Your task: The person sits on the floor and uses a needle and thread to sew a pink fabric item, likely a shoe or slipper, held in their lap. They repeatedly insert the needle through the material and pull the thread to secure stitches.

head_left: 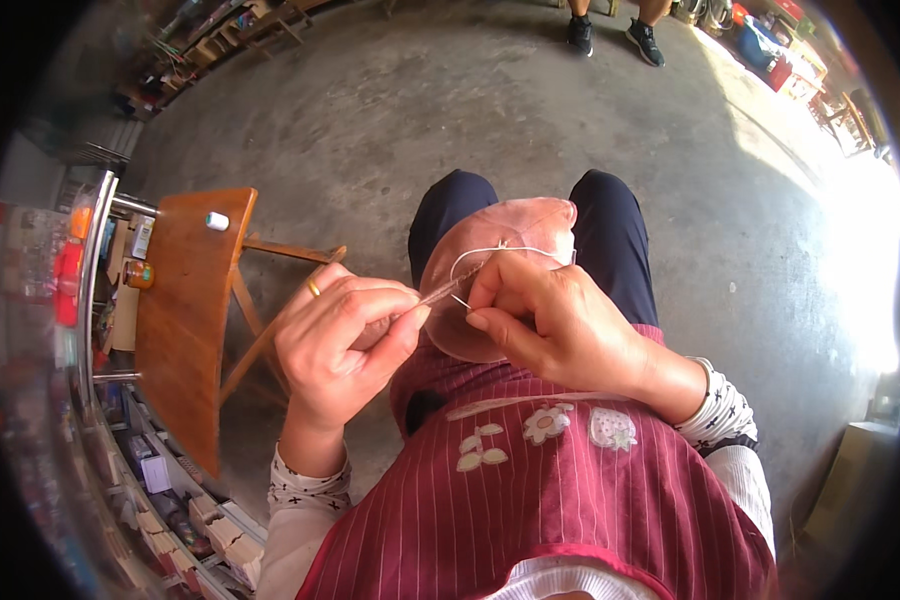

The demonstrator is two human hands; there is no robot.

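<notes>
A piece of pink cloth (505, 225) lies over my lap between my knees, its folded edge drawn up taut. My left hand (345, 335), with a gold ring on one finger, pinches that edge between thumb and fingertips. Close beside it, my right hand (560, 320) is closed with thumb and forefinger on a thin sewing needle (460, 301), whose tip shows next to the cloth edge. White thread (495, 249) loops over the cloth above my right hand. Most of the needle is hidden by my fingers.
On my left stands a wooden folding table (185, 310) bearing a white thread spool (217, 221) and a jar (138, 273). Beyond it are packed shelves (160, 475). A person's shoes (645, 42) show at the far side of the concrete floor (370, 130).
</notes>
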